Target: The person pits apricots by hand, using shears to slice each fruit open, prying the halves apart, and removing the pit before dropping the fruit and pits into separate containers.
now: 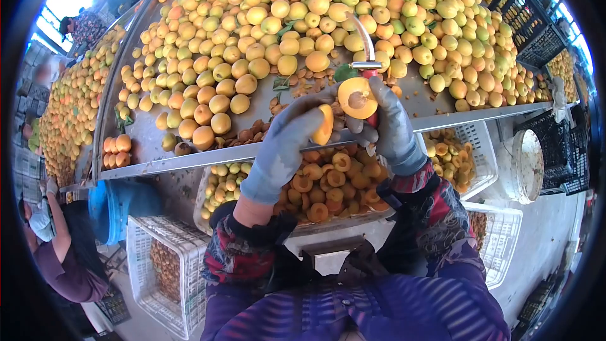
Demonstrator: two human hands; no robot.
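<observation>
My left hand (276,151), in a grey-blue glove, pinches an apricot half (324,125) seen edge-on. Close beside it, my gloved right hand (399,131) is closed around the red handle of a curved knife (366,41), its blade pointing up and away over the fruit. The same hand holds another apricot half (358,98), cut face toward me, with a brown centre. Both hands are above the near metal edge of the sorting table (252,151). Below them lie many cut apricot halves (328,183) in a container.
Whole apricots (303,12) are heaped across the table, with pits and scraps (252,134) near its edge. White crates (167,271) and a blue barrel (123,208) stand left; a white bucket (524,164) and black crates (530,22) are right. Another person (66,259) sits at far left.
</observation>
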